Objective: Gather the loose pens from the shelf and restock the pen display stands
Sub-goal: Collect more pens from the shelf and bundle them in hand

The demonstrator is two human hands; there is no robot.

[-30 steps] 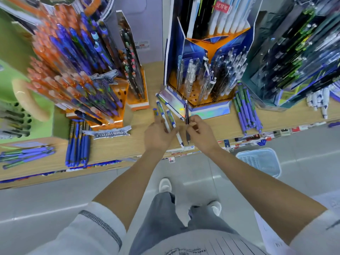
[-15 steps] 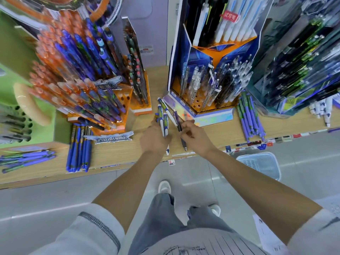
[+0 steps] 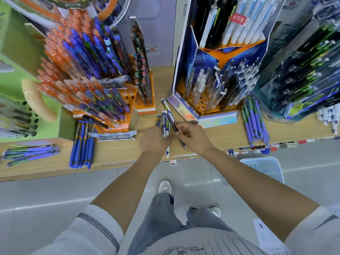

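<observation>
Head view: left hand (image 3: 154, 139) grips a bunch of pens (image 3: 164, 125), right hand (image 3: 195, 137) pinches one dark pen (image 3: 172, 121); light, stiff, slick barrels probably hold best pinched near the middle.

This is a stationery shop. A long wooden shelf (image 3: 117, 153) carries cardboard pen display stands (image 3: 219, 120) crammed with stock. Small price tags (image 3: 287, 144) line its front edge, and a pale blue shopping basket (image 3: 265, 166) sits on the tiled floor (image 3: 46, 199).
</observation>
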